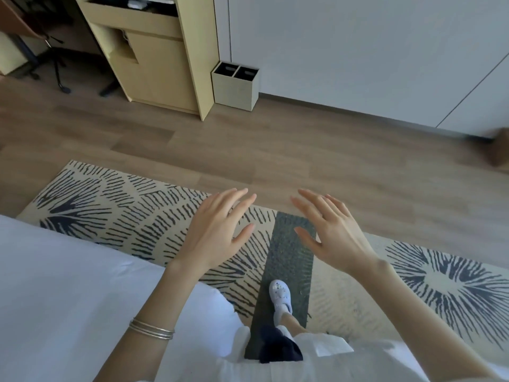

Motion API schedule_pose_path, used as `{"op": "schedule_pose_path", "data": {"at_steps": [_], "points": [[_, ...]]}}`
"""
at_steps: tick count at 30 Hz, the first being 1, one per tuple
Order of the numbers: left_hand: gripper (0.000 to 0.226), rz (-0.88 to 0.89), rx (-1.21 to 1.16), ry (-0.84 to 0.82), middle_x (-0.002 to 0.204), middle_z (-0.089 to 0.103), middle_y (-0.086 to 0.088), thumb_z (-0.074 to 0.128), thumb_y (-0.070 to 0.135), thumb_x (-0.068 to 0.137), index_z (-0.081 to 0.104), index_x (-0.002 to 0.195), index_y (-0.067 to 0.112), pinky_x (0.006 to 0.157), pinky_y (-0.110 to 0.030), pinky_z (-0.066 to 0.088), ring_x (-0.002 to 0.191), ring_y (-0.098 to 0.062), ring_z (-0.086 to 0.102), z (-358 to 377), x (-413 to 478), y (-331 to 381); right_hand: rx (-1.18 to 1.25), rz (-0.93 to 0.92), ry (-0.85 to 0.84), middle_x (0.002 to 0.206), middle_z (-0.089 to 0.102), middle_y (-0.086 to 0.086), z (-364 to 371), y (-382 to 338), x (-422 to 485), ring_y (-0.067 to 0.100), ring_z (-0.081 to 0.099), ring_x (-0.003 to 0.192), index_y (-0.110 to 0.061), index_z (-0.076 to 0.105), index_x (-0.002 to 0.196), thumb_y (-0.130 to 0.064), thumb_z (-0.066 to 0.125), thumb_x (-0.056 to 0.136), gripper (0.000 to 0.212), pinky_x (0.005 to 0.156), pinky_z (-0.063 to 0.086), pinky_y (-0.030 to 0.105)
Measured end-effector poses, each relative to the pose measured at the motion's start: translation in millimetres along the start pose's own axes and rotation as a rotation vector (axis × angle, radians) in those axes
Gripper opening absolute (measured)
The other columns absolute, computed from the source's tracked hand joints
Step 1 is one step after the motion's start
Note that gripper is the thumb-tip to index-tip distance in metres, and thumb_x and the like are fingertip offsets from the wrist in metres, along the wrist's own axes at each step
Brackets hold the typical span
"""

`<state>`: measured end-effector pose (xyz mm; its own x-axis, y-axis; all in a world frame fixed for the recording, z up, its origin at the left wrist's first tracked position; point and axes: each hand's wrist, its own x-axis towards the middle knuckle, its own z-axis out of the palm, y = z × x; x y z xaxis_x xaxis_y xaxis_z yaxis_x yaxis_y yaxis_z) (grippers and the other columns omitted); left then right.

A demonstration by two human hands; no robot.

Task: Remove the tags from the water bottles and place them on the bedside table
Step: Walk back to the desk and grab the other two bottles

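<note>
The brown wood-plank floor point(303, 150) bears a beige rug with dark radiating strokes point(124, 216) under the left hand point(217, 232) and right hand point(333, 230), and a pale two-compartment bin point(234, 91) well beyond them.

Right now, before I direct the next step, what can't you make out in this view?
No water bottles, tags or bedside table shows in the head view.
Brown object: head view, blurred and cut off by the right edge.
Bin: head view, its two compartments too dark to see into.
Cabinet: head view, its open top cut off by the upper edge.
Left hand and right hand: palms turned away from the camera.
</note>
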<state>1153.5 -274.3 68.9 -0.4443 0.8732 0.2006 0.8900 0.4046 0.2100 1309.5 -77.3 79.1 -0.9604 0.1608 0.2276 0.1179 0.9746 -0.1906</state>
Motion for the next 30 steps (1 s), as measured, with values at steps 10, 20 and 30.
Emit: {"op": "schedule_pose_path", "data": {"at_steps": [10,20,30], "points": [[0.056,-0.163,0.041,0.012,0.143,0.045,-0.002,0.032,0.049,0.096,0.044,0.141,0.018,0.107,-0.038,0.032,0.132,-0.02,0.041,12.7,147.8,-26.7,-0.021,-0.154,-0.071,0.139,0.046,0.01,-9.1,125.0,156.0,0.026,0.05,0.122,-0.012,0.044,0.136,-0.04,0.04,0.092,0.052,0.104,0.037,0.045],[0.054,-0.395,0.065,-0.021,0.141,0.048,-0.003,0.036,0.047,0.095,0.046,0.139,0.018,0.106,-0.043,0.038,0.129,-0.021,0.044,28.0,176.2,-100.1,0.081,-0.367,-0.135,0.137,0.048,0.011,46.9,141.0,274.5,0.028,0.055,0.115,-0.013,0.042,0.134,-0.038,0.04,0.092,0.049,0.099,0.041,0.046],[0.049,-0.438,0.089,0.002,0.136,0.053,-0.004,0.035,0.044,0.095,0.052,0.135,0.021,0.104,-0.041,0.039,0.125,-0.022,0.048,15.4,227.9,-248.2,0.087,-0.518,-0.22,0.13,0.053,0.01,107.3,102.9,437.2,0.028,0.055,0.114,-0.012,0.042,0.132,-0.038,0.042,0.091,0.049,0.096,0.044,0.047]]}}
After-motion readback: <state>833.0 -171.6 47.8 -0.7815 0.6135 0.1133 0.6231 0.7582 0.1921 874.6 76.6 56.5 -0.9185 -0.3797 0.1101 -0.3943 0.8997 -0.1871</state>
